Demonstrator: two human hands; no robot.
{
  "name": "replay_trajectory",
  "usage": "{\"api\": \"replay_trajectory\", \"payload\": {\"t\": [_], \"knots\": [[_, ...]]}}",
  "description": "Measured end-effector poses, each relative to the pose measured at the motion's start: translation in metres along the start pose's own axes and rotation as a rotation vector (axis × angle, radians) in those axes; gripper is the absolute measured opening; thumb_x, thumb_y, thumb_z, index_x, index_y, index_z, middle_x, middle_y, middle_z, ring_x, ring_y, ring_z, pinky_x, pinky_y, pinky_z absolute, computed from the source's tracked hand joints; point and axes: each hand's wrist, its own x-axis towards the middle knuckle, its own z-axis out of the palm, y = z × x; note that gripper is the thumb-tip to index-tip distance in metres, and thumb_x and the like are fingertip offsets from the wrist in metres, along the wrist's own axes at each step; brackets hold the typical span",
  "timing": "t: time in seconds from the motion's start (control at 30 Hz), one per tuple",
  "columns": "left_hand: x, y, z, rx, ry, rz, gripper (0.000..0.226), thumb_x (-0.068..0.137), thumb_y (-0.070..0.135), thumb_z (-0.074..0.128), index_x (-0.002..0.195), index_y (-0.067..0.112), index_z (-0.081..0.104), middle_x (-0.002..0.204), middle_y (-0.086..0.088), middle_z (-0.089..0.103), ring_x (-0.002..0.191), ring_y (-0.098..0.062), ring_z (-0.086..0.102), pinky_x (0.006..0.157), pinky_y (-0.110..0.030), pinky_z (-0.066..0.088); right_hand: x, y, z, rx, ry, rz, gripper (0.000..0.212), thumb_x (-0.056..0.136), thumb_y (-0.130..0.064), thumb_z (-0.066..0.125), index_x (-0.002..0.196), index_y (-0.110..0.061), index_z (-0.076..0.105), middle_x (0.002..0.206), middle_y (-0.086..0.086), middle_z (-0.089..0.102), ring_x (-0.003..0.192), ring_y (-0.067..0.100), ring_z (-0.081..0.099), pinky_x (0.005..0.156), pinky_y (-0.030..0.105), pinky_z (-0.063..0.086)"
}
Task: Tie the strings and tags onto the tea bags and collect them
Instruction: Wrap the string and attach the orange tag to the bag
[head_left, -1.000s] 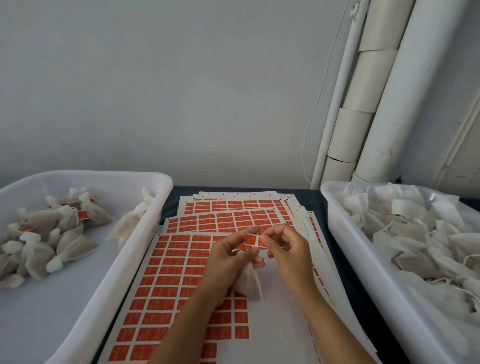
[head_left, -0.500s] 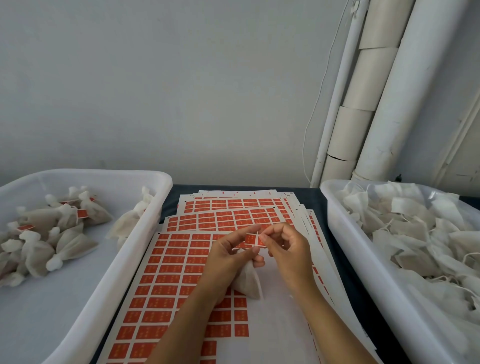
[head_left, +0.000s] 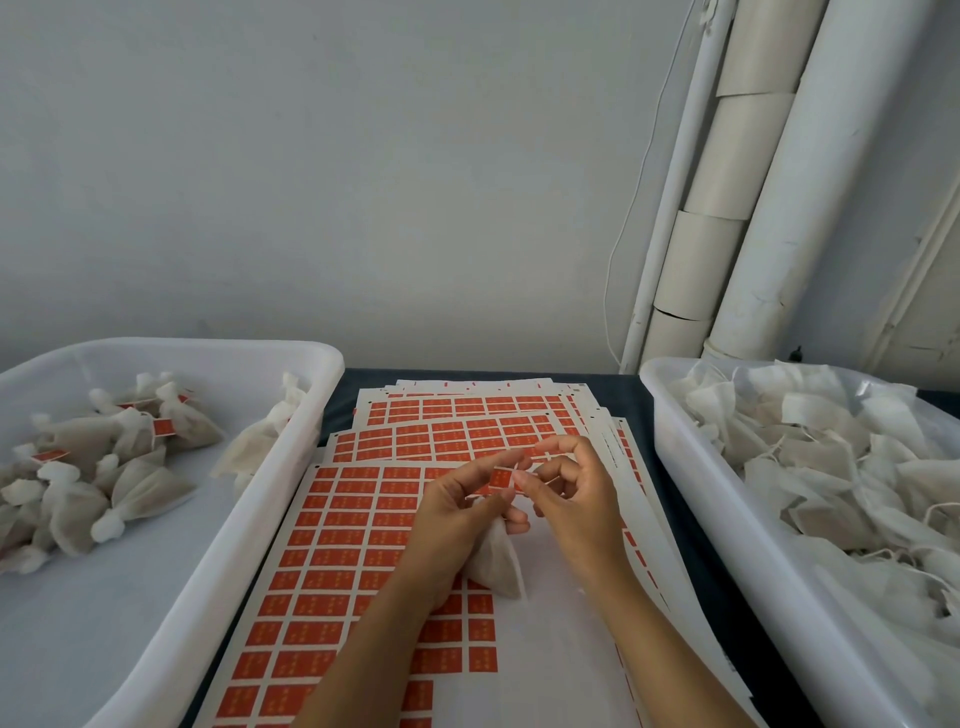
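My left hand (head_left: 457, 514) pinches a small orange tag (head_left: 501, 478) between thumb and forefinger, while its lower fingers hold a white tea bag (head_left: 496, 564) that hangs down over the sheets. My right hand (head_left: 574, 493) pinches the tag's right edge and the thin white string with curled fingers. Both hands hover over a stack of sheets of orange tag stickers (head_left: 358, 540). Finished tea bags with orange tags (head_left: 130, 457) lie in the white tray on the left (head_left: 311, 415). Untagged tea bags with strings (head_left: 831, 467) fill the white tray on the right (head_left: 691, 467).
The sheets lie fanned on a dark table (head_left: 623, 389) between the two trays. A grey wall stands close behind, with white pipes (head_left: 769, 208) and a thin cable (head_left: 639, 208) at the back right.
The hands stay in almost the same place. My right hand's fingers have shifted slightly on the tag and string.
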Motion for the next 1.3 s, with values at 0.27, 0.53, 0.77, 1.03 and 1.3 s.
{"api": "replay_trajectory", "payload": {"t": [0.27,0.53,0.77,1.03,1.3], "knots": [[-0.0007,0.0006,0.001,-0.016,0.022,0.028,0.027,0.09,0.012,0.059,0.105,0.032,0.068,0.077,0.005,0.074,0.065,-0.014,0.069,0.064,-0.008,0.049,0.0003,0.0019,0.0004,0.001,-0.008,-0.032,0.027,0.078,-0.025,0.073,0.093,-0.034,0.051,0.081,-0.014,0.066,0.072,0.005,0.064,0.062,0.012,0.051],[-0.0016,0.0004,0.0009,-0.066,0.037,0.049,0.026,0.088,0.006,0.058,0.102,0.025,0.07,0.08,0.003,0.074,0.062,-0.013,0.069,0.063,-0.008,0.049,-0.0019,0.004,0.0034,-0.054,-0.06,-0.009,0.034,0.08,-0.034,0.068,0.107,-0.032,0.047,0.093,-0.029,0.055,0.082,-0.003,0.06,0.065,0.005,0.044],[-0.0008,-0.0011,-0.0009,-0.047,0.013,0.047,0.03,0.09,0.005,0.057,0.108,0.026,0.068,0.086,0.001,0.074,0.063,-0.013,0.068,0.068,-0.015,0.052,0.0007,0.0037,0.0009,-0.021,-0.188,0.112,0.011,0.085,-0.031,0.065,0.092,-0.036,0.058,0.097,-0.022,0.059,0.098,0.002,0.055,0.077,0.012,0.04],[-0.001,0.0007,-0.0025,-0.052,-0.032,0.032,0.036,0.089,0.007,0.059,0.12,0.025,0.06,0.109,0.005,0.07,0.061,-0.013,0.067,0.069,-0.016,0.053,0.0017,0.0041,-0.0025,0.015,-0.217,0.141,0.004,0.086,-0.028,0.064,0.09,-0.027,0.064,0.095,-0.015,0.065,0.097,0.005,0.058,0.084,0.018,0.042],[-0.0009,0.0004,0.001,0.063,0.053,0.139,0.02,0.085,0.013,0.066,0.103,0.009,0.058,0.094,-0.001,0.07,0.062,-0.02,0.067,0.059,-0.025,0.056,0.0025,0.0026,-0.0061,-0.099,-0.156,0.019,0.008,0.081,-0.026,0.068,0.08,-0.031,0.063,0.079,-0.016,0.065,0.071,0.004,0.064,0.061,0.004,0.047]]}}
